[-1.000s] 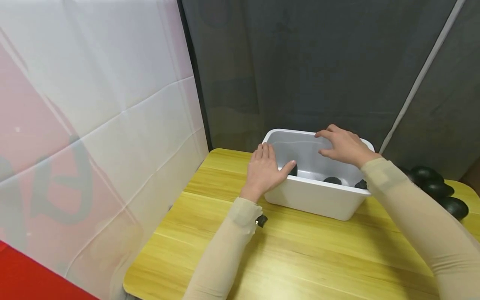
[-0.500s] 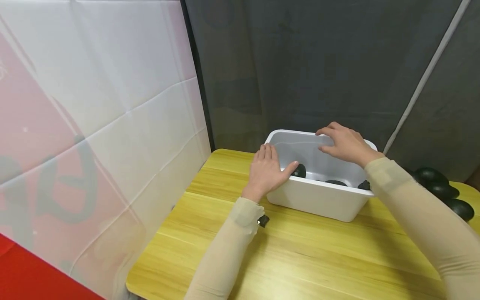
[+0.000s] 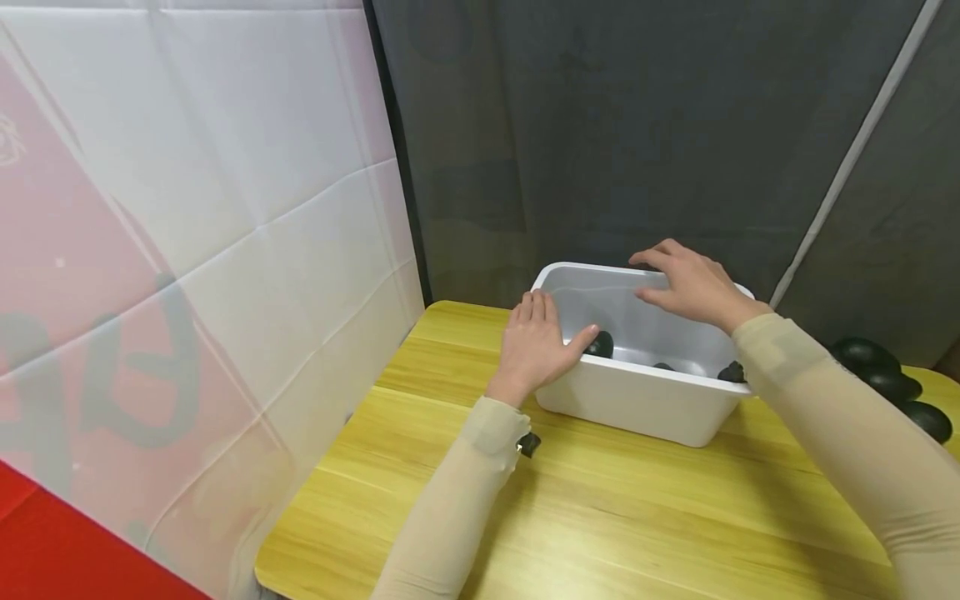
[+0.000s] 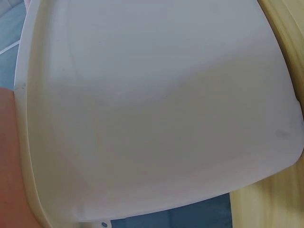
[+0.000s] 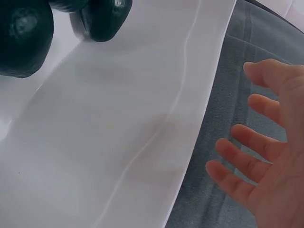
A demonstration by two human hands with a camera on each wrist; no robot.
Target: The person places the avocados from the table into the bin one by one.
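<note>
left hand (image 3: 534,340) flat against white tub (image 3: 637,400), frame centre | right hand (image 3: 690,285) released, hovering over far rim | avocados (image 5: 23,38) inside

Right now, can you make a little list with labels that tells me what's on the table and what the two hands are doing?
table: yellow wooden top
tub: white plastic tub on the table's far side
inside the tub: dark green avocados, at least three showing
beside the tub: more dark avocados on the table to its right
left hand: left hand flat against the tub's left end, thumb over the rim
right hand: right hand open above the tub's far rim, fingers spread, holding nothing
backdrop: grey curtain, white sheet
</note>
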